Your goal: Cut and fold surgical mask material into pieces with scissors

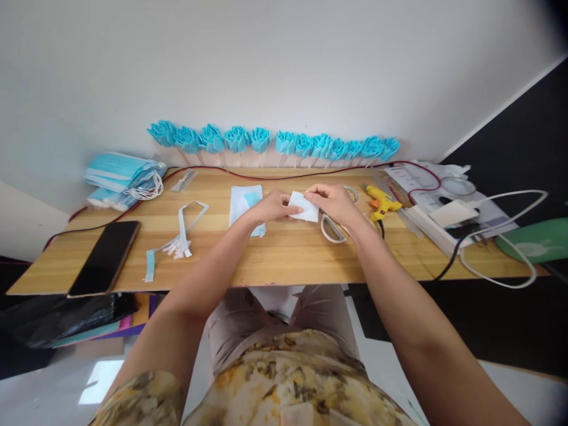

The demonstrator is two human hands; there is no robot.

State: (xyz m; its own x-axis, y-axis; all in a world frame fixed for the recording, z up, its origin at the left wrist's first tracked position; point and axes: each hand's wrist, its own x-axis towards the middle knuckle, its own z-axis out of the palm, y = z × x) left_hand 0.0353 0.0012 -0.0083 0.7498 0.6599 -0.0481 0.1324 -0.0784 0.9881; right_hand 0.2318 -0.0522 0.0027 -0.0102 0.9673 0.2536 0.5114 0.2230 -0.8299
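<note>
A small white piece of fabric (pixel 303 208) is held between both hands above the table. My left hand (pixel 276 206) pinches its left edge, thumb on top. At its upper right corner, the fingers of my right hand (pixel 331 201) are closed on it. Scissors with pale handles (pixel 333 229) lie partly hidden under my right hand. Just left of my left hand lie flat pale-blue mask pieces (pixel 237 204) with a small blue piece on them. A yellow glue gun (pixel 381 203) rests to the right of my right hand.
Blue fabric flowers (pixel 237 139) on sticks line the wall. Stacked face masks (pixel 118 173), a phone (pixel 105 257) and cut strips (pixel 183 231) lie left. A power strip (pixel 437 229) and white cable (pixel 528 248) lie right. A red-black wire (pixel 266 177) crosses the back.
</note>
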